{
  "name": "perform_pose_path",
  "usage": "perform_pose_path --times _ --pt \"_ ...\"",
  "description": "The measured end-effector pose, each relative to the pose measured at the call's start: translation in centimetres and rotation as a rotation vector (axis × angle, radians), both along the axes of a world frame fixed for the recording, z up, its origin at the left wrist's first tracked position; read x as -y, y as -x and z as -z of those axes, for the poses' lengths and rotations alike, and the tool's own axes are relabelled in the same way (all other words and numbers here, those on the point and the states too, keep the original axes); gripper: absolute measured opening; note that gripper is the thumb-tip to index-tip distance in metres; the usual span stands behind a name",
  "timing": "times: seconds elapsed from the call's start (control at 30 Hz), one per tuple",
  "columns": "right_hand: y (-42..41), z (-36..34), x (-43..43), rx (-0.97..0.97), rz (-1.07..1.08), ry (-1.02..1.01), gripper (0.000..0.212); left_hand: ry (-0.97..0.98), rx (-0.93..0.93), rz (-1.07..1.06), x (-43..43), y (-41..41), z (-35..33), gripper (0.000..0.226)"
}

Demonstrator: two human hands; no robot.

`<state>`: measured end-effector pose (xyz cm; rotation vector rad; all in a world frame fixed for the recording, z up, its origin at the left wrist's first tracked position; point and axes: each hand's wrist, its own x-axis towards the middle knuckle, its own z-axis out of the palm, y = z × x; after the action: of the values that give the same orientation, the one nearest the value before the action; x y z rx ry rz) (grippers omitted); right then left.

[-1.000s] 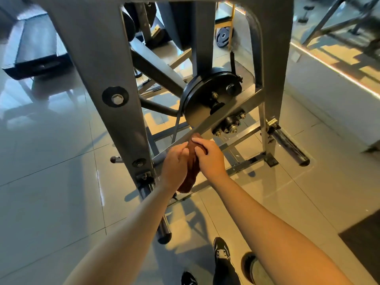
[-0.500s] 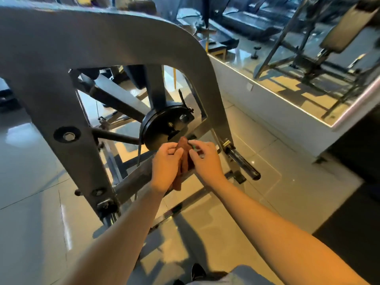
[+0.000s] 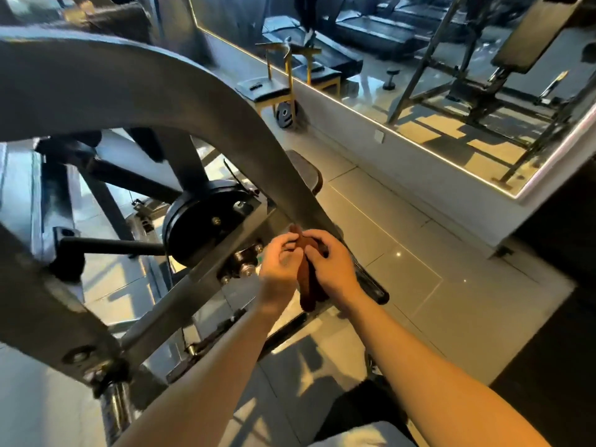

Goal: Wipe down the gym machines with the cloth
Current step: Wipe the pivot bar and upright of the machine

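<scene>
The cloth (image 3: pixel 308 290), a dark brown bunched strip, hangs upright between the two hands just right of and below the black disc (image 3: pixel 200 229) on the machine. It touches no metal. The left hand (image 3: pixel 280 264) pinches its upper part with curled fingers (image 3: pixel 286 244). The right hand (image 3: pixel 333 271) wraps it from the other side, fingers (image 3: pixel 320 237) bent over the top, so both hands are closed on the fabric and neither is free.

This looks like a regrip or refold between passes. It would go best if the strip were opened to a broad, fresh face and settled flat in one palm, which would free the other hand to steady the body. The likely next surface is the grey slanting bar (image 3: pixel 193 287) running under the disc, or the bolts (image 3: pixel 242 269) at the disc's lower right. The bolt heads could snag loose ends, so the tail is better tucked in.

The machine's curved grey frame (image 3: pixel 154 98) arches over the disc and comes down just behind the hands. The floor (image 3: pixel 403 269) is glossy pale tile with patches of warm light, stretching right of the disc. Far up and right of the disc a long wall mirror (image 3: pixel 458 101) reflects benches and racks, with a loose weight plate (image 3: pixel 285 115) leaning by a yellow-framed bench (image 3: pixel 277 90).
</scene>
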<state>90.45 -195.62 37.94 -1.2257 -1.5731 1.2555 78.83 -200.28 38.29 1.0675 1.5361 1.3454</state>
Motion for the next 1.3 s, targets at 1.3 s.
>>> perform_pose_path --times 1.3 --pt "-5.5 9.3 -33.0 0.356 -1.136 0.213 0.043 0.204 0.151 -1.532 -27.0 -17.8 13.2 0.024"
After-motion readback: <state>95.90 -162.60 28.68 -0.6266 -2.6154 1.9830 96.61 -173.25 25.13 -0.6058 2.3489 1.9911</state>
